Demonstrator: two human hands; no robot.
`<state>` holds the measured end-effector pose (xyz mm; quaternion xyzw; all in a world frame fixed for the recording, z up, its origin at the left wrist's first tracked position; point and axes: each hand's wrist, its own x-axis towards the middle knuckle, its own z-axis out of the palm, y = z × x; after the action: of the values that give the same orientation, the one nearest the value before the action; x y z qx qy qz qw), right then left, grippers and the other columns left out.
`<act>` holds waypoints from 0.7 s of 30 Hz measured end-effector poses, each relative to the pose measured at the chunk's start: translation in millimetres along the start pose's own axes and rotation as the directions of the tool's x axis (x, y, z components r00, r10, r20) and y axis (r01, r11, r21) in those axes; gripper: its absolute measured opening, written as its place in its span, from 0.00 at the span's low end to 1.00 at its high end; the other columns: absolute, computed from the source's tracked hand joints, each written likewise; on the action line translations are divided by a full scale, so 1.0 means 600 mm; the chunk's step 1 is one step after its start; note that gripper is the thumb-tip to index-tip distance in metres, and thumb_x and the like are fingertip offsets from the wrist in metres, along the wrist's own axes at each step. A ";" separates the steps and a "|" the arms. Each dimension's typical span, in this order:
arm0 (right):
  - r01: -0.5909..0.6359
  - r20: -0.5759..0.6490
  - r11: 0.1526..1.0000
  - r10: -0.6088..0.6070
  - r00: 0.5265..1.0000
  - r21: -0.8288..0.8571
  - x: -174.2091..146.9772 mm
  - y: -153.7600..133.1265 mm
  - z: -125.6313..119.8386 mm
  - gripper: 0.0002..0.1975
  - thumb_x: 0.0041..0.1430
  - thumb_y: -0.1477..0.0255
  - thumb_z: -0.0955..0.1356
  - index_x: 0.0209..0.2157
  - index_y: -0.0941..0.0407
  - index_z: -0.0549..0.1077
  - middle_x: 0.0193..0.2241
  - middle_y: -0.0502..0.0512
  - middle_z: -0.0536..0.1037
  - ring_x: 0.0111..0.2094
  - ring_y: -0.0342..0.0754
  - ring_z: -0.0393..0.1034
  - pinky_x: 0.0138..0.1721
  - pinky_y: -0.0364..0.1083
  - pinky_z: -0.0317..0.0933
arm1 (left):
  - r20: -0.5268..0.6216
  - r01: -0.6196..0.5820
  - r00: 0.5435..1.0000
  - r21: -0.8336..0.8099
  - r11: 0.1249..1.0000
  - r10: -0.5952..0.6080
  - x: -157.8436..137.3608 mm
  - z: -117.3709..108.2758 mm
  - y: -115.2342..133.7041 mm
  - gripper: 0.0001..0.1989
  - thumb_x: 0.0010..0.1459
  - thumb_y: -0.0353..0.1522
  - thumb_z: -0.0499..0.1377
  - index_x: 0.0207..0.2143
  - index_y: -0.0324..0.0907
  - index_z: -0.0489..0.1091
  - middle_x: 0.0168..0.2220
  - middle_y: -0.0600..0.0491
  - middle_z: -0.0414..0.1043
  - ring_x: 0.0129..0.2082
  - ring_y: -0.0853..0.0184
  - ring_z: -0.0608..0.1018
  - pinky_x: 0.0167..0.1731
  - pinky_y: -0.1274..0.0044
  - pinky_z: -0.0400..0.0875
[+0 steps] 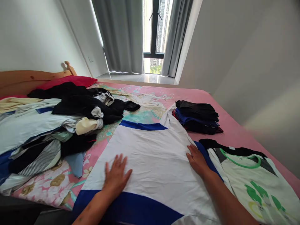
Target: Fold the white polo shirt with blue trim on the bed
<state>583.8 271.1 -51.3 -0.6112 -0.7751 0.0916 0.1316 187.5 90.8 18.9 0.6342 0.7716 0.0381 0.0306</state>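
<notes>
In the head view, read as a clock face about its centre, the shirt (150, 153) lay spread on the bed (194, 93) at six o'clock, white, with a blue band at its far end and a broader blue band across its near end. One sleeve (169, 118) ran out from its far right corner toward one o'clock. The left hand (116, 175) rested palm down on the white cloth at seven o'clock, its fingers open and spread, thumb out toward the middle of the shirt. The right hand (198, 159) lay at four o'clock on the shirt's right edge, its fingers extended and open against the cloth. Just beside it was a blue strip (212, 162); whether it belonged to the shirt could not be told. Farther out at four o'clock lay a T-shirt (239, 181), white with a green neckline and green print, and a black garment (211, 143) showed along its far edge. At three o'clock stood a stack (198, 117) of folded dark clothes, near the sleeve. A loose heap (30, 123) of white, black and striped clothes filled nine o'clock, a cream bundle (86, 125) on its inner side. Behind the heap, toward ten o'clock, were a red pillow (86, 81) and the wooden headboard (28, 79). At twelve o'clock a window (154, 34) stood between grey curtains (122, 37).
</notes>
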 end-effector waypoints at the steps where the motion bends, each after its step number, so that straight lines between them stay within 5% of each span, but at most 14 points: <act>1: -0.016 0.027 1.000 0.016 0.999 -0.004 0.000 -0.002 0.000 0.27 0.63 0.61 0.54 0.60 0.58 0.57 0.62 0.59 0.55 0.63 0.52 0.46 0.62 0.55 0.44 | 0.009 -0.087 0.996 -0.057 0.995 0.087 0.013 -0.005 0.037 0.29 0.61 0.42 0.46 0.62 0.43 0.52 0.66 0.47 0.44 0.65 0.55 0.47 0.60 0.52 0.33; 5: -0.054 0.041 0.997 0.056 0.998 -0.054 -0.004 -0.012 0.006 0.33 0.59 0.52 0.56 0.60 0.55 0.56 0.62 0.60 0.54 0.63 0.56 0.45 0.61 0.59 0.44 | -0.017 -0.420 0.902 -0.268 0.867 0.432 0.070 0.004 0.186 0.30 0.61 0.46 0.46 0.63 0.51 0.46 0.67 0.52 0.38 0.66 0.56 0.45 0.60 0.53 0.31; 7: -0.041 -0.009 0.995 0.040 0.999 -0.086 -0.007 -0.015 0.014 0.35 0.58 0.49 0.55 0.60 0.55 0.56 0.61 0.61 0.54 0.63 0.57 0.45 0.61 0.59 0.44 | 0.000 -0.434 0.890 -0.310 0.846 0.456 0.097 0.020 0.206 0.32 0.60 0.49 0.45 0.64 0.51 0.46 0.67 0.50 0.37 0.66 0.56 0.43 0.60 0.53 0.27; 9: -0.023 -0.054 0.994 0.018 0.998 -0.110 -0.011 -0.015 0.022 0.35 0.58 0.49 0.55 0.60 0.55 0.56 0.61 0.61 0.55 0.63 0.56 0.45 0.60 0.60 0.45 | 0.078 -0.323 0.930 -0.294 0.899 0.360 0.117 0.032 0.172 0.33 0.59 0.50 0.45 0.64 0.48 0.47 0.67 0.47 0.38 0.66 0.55 0.43 0.60 0.53 0.26; 12: -0.014 -0.092 0.992 0.002 0.996 -0.129 -0.013 -0.014 0.031 0.35 0.57 0.48 0.55 0.59 0.55 0.57 0.60 0.61 0.56 0.62 0.57 0.46 0.59 0.60 0.46 | 0.144 -0.035 0.988 -0.182 0.983 0.062 0.126 0.020 0.063 0.33 0.59 0.47 0.46 0.63 0.43 0.49 0.66 0.44 0.40 0.65 0.53 0.44 0.59 0.51 0.27; 14: -0.009 -0.108 0.990 -0.006 0.994 -0.140 -0.014 -0.013 0.034 0.35 0.57 0.48 0.55 0.59 0.55 0.57 0.60 0.62 0.56 0.62 0.57 0.47 0.59 0.60 0.47 | 0.110 0.168 0.982 -0.167 0.972 -0.151 0.113 -0.022 0.004 0.31 0.58 0.44 0.49 0.61 0.37 0.55 0.65 0.39 0.46 0.65 0.50 0.48 0.58 0.48 0.32; 16: -0.003 -0.116 0.989 -0.014 0.993 -0.149 -0.014 -0.013 0.035 0.35 0.57 0.48 0.54 0.59 0.56 0.58 0.60 0.62 0.57 0.62 0.57 0.47 0.59 0.59 0.47 | 0.061 0.207 0.978 -0.340 0.917 -0.198 0.080 -0.088 -0.013 0.26 0.57 0.42 0.51 0.55 0.38 0.63 0.60 0.39 0.57 0.62 0.50 0.57 0.58 0.51 0.46; 17: -0.003 -0.119 0.988 -0.015 0.993 -0.153 -0.014 -0.014 0.034 0.35 0.58 0.48 0.54 0.59 0.57 0.58 0.60 0.63 0.57 0.62 0.57 0.47 0.59 0.59 0.47 | 0.001 0.111 0.992 -0.502 0.858 -0.128 0.054 -0.128 -0.005 0.22 0.58 0.41 0.52 0.52 0.40 0.67 0.57 0.42 0.63 0.58 0.54 0.63 0.57 0.57 0.54; 19: -0.007 -0.119 0.987 -0.012 0.993 -0.160 -0.013 -0.017 0.031 0.35 0.58 0.49 0.55 0.58 0.57 0.59 0.60 0.63 0.57 0.62 0.57 0.47 0.59 0.59 0.46 | -0.159 -0.130 0.987 -0.791 0.598 0.004 -0.016 -0.207 0.029 0.17 0.59 0.40 0.52 0.47 0.43 0.70 0.49 0.47 0.72 0.51 0.60 0.72 0.52 0.65 0.65; 21: -0.012 -0.105 0.987 -0.005 0.994 -0.163 -0.011 -0.022 0.026 0.34 0.58 0.49 0.55 0.58 0.57 0.59 0.60 0.62 0.57 0.62 0.57 0.47 0.59 0.59 0.46 | -0.358 -0.334 0.934 -0.862 0.383 0.007 -0.102 -0.272 0.067 0.14 0.60 0.38 0.52 0.43 0.44 0.72 0.44 0.48 0.74 0.47 0.61 0.73 0.49 0.66 0.68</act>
<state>568.0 261.6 -62.6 -0.6253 -0.7709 -0.0045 0.1215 222.8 35.5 185.4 0.5766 0.5489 0.5503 0.2518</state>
